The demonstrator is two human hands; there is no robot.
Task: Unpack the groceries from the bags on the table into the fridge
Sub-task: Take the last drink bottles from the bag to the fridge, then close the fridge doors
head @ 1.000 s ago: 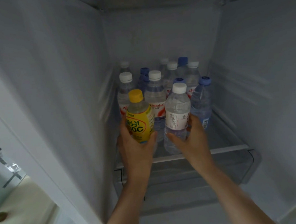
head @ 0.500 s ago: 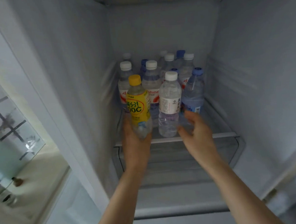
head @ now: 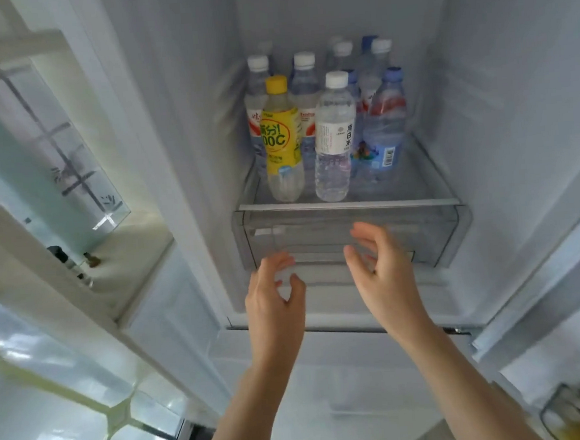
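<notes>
Head view: fridge (head: 513, 101) shelf (head: 349, 204) carries a cluster of water bottles (head: 306, 81) at back. At the front edge, upright: yellow bottle (head: 282, 141) left, clear bottle (head: 335, 137) beside it, blue-capped bottle (head: 383, 127) right. Clear drawer (head: 454, 229) lies under the shelf. Left hand (head: 275, 296) and right hand (head: 383, 268) hang below the shelf edge, apart from the bottles, each grip loosely spread, empty.

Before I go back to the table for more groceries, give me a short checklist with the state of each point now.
1. Left hand holds nothing: ok.
2. Right hand holds nothing: ok.
3. Yellow bottle upright on the shelf: ok.
4. White-capped bottle upright beside it: ok.
5. Free shelf space on the right: ok.
6. Drawer under the shelf fully shut: cannot tell.
</notes>
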